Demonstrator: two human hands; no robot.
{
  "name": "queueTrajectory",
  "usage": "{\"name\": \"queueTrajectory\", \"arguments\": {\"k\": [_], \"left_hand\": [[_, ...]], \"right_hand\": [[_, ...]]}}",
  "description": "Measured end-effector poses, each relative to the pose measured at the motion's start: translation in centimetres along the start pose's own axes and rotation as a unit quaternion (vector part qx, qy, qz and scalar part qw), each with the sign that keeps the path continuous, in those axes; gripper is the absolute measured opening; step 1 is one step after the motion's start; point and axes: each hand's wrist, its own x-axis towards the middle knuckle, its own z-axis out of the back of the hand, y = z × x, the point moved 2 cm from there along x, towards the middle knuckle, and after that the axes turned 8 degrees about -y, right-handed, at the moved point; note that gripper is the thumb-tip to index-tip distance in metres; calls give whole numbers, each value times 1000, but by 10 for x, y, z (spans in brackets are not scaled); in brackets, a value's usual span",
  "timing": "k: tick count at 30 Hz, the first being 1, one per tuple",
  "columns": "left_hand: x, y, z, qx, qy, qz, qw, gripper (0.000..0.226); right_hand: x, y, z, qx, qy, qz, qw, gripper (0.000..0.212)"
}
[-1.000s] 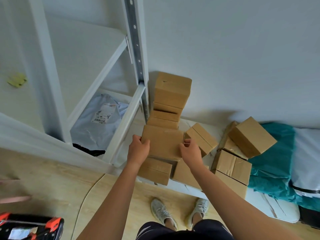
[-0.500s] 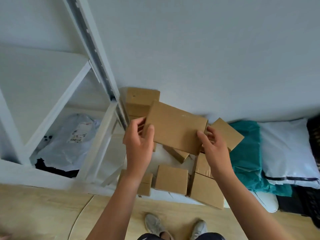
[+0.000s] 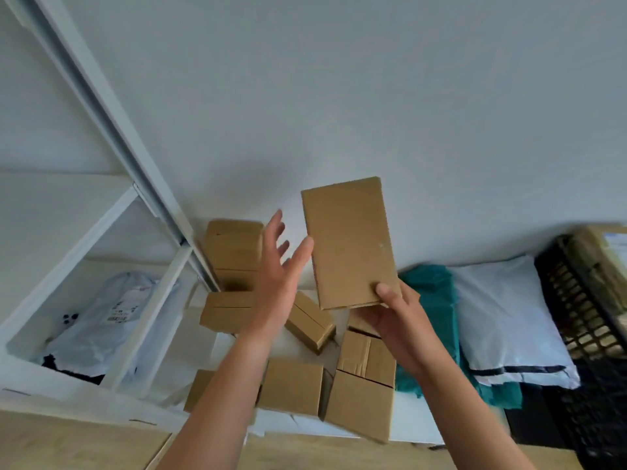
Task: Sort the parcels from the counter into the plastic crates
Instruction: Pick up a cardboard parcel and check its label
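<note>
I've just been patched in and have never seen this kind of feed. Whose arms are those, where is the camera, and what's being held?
There is no machine here. A person wears one wide-angle camera on the head, and it looks down at their own arms. The right hand grips the lower end of a flat cardboard box, held up above the pile. The left hand is open beside that box; whether it touches the edge is unclear. Below, small cardboard boxes lie on the white counter, with a teal bag and a white mailer to their right. A black plastic crate stands at the far right. On the left is a white shelf rack holding a grey parcel.
</note>
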Motion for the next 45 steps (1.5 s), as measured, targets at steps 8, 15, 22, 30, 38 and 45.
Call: {"name": "queueTrajectory", "arguments": {"k": [8,15,22,30,38,45], "left_hand": [[-28,54,-32,-141,90,152,974,59],[-18,5,-33,-29,134,-19,990,69],[-23,-27,-33,88,151,-172,970,66],[11,18,-7,-128,83,57,987,59],[20,23,-1,-92,56,96,989,57],[26,-5,11,-76,-1,-20,997,59]], "right_hand": [[-15,-3,2,-195,-102,6,976,106],[-6,23,-1,54,-108,9,993,79],[2,41,-17,183,-64,18,981,66],[13,42,-56,-227,-176,166,943,52],[15,40,-58,-227,-182,113,950,57],[-2,70,-55,-220,-137,212,942,60]]}}
